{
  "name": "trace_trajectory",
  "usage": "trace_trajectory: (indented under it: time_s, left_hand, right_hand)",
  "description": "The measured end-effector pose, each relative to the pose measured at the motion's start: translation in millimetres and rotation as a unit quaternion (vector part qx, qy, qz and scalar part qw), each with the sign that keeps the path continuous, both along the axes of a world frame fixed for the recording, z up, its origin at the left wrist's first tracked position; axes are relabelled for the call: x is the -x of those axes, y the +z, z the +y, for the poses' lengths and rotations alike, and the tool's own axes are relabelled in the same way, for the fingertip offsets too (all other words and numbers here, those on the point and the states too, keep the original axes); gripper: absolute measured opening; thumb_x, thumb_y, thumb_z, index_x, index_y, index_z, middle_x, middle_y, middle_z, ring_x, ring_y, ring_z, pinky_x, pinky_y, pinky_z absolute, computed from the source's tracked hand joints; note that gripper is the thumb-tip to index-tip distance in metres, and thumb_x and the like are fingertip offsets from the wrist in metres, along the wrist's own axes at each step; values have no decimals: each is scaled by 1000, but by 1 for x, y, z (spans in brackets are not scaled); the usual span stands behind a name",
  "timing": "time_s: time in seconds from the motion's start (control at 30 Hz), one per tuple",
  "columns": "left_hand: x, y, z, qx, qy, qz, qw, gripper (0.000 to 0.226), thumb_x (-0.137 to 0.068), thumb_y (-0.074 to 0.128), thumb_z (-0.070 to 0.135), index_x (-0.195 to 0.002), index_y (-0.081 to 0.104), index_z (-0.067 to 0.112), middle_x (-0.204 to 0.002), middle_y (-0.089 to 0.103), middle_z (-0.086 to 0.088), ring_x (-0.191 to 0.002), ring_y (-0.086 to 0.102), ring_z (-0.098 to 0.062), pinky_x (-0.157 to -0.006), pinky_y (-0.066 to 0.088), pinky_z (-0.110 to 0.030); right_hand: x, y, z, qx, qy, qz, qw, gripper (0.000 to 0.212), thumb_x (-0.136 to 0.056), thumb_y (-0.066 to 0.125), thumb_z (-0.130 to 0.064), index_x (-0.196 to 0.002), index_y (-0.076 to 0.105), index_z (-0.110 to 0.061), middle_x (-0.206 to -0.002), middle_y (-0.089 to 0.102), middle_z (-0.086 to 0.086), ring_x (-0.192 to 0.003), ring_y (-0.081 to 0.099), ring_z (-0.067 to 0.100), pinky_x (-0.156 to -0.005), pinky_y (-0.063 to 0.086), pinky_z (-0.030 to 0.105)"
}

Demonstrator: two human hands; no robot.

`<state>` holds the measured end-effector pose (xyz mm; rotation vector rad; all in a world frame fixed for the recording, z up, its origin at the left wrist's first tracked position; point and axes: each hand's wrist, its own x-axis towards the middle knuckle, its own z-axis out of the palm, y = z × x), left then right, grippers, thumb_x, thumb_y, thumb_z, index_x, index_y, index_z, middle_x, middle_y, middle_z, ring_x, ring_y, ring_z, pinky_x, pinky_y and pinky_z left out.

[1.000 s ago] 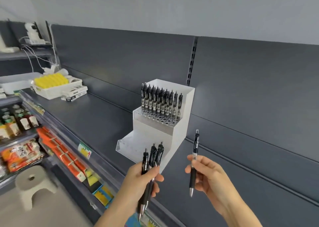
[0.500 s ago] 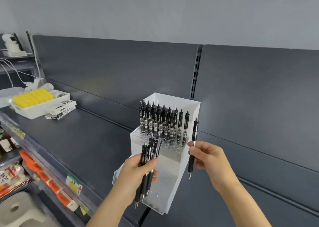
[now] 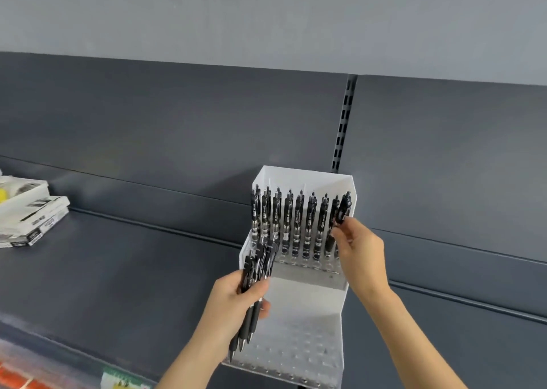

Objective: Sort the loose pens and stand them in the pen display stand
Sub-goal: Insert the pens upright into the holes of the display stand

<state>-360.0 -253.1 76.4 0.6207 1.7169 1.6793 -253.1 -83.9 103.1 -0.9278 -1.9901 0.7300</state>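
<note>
Pen (image 3: 342, 209), pinched in the right hand (image 3: 359, 252), hovered at two o'clock of the stand (image 3: 307, 300); the left hand (image 3: 233, 300) gripped spare pens (image 3: 257, 270). Being tilted, it could miss its hole.

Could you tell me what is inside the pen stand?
Black pens stand upright in its top tier; the right hand holds one more there. Visible lower holes are unfilled; the left hand with its pens hides others.
</note>
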Motion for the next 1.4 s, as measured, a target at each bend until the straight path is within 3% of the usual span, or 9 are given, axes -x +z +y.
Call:
trace_trajectory:
  time_s: [0.13, 0.27, 0.67, 0.87, 0.97, 1.07, 1.17, 1.27, 1.4]
  left_hand:
    - [11, -2, -5, 1, -39, 4, 999, 25, -88, 60, 11, -97, 56, -12, -58, 58, -11, -51, 58, -18, -48, 46, -23]
    - [13, 0, -2, -9, -57, 2, 998, 23, -88, 60, 9, -96, 57, -12, -60, 58, -14, -51, 59, -18, -50, 48, -22]
    - [2, 6, 10, -20, -80, -56, 995, 19, -88, 60, 9, -99, 62, -7, -59, 63, -11, -54, 63, -19, -52, 51, -22]
    - [-2, 4, 13, -29, -98, -109, 989, 23, -85, 63, 9, -101, 61, -8, -60, 64, -5, -58, 65, -18, -90, 49, -50]
    - [-6, 6, 15, -46, -113, -140, 983, 11, -85, 62, 3, -92, 64, -5, -66, 61, -7, -59, 63, -20, -71, 57, -40]
    - [-12, 8, 16, -53, -130, -145, 979, 7, -86, 60, -1, -89, 66, -4, -67, 60, -9, -60, 62, -21, -63, 57, -33]
    - [-13, 8, 16, -59, -119, -144, 981, 9, -87, 60, 2, -91, 65, -4, -69, 62, -10, -63, 63, -23, -67, 57, -35]
    - [-10, 5, 16, -39, -89, -99, 990, 14, -91, 58, 14, -96, 65, 2, -69, 64, -9, -64, 63, -23, -71, 55, -41]
    - [-3, 0, 12, -6, -91, -49, 995, 17, -94, 53, 23, -88, 52, 7, -52, 48, 0, -38, 40, -14, -43, 41, -27]
  right_hand:
    - [8, -11, -6, -18, -46, -50, 998, 19, -94, 49, -9, -76, 48, -5, -67, 54, 4, -61, 46, 23, -50, 33, 22]
    - [14, -12, -11, 10, -81, -66, 994, 16, -94, 49, -14, -101, 55, -1, -87, 63, 10, -80, 58, 29, -69, 47, 37]
    - [16, -14, -13, 6, -91, -96, 991, 18, -95, 48, -14, -100, 57, 0, -81, 60, 8, -74, 55, 25, -64, 42, 31]
    - [-3, -9, -45, 45, -51, 49, 997, 5, -89, 59, -14, -92, 63, -17, -81, 63, -5, -77, 57, 14, -65, 41, 11]
    - [-3, -4, -63, 88, 55, 7, 995, 15, -88, 60, -19, -74, 62, -23, -68, 62, -15, -68, 57, 1, -61, 41, 6]
    - [-1, -2, -68, 157, 114, -7, 981, 32, -89, 57, -19, -58, 53, -12, -54, 46, -3, -54, 41, 12, -53, 34, 16]
    - [-2, -3, -66, 157, 94, 5, 983, 34, -89, 57, -16, -61, 48, 1, -55, 35, 5, -55, 31, 14, -54, 28, 23]
    - [-6, -2, -60, 144, 36, 25, 989, 26, -94, 50, -19, -74, 52, -2, -64, 57, 8, -52, 52, 13, -51, 38, 22]
    - [-20, 11, -41, 127, -5, 55, 990, 15, -95, 46, -13, -81, 47, -16, -72, 62, 6, -43, 56, 5, -42, 43, 19]
